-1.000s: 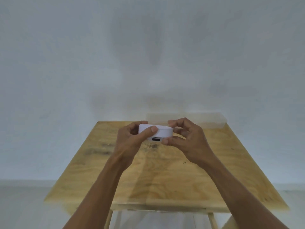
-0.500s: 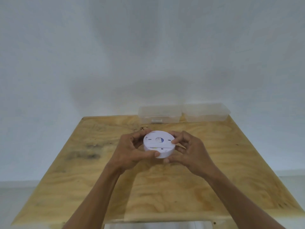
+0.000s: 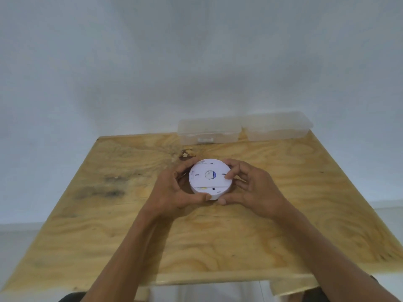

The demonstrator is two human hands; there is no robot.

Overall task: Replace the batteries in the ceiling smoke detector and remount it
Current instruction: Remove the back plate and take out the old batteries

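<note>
A: State the position of the detector [image 3: 209,179].

B: It sits above the table [image 3: 218,236], back face up, held between both hands. The left hand [image 3: 174,188] fingers are closed on its left rim; the right hand [image 3: 250,188] fingers are closed on its right rim, one fingertip on the back face.

A: Axis and access?

B: The disc has no long axis. A straight seam crosses the near part of the face, equally near both thumbs.

A: Markings?

B: None legible. Two clear boxes [image 3: 210,130] stand behind, also unlabelled.
</note>
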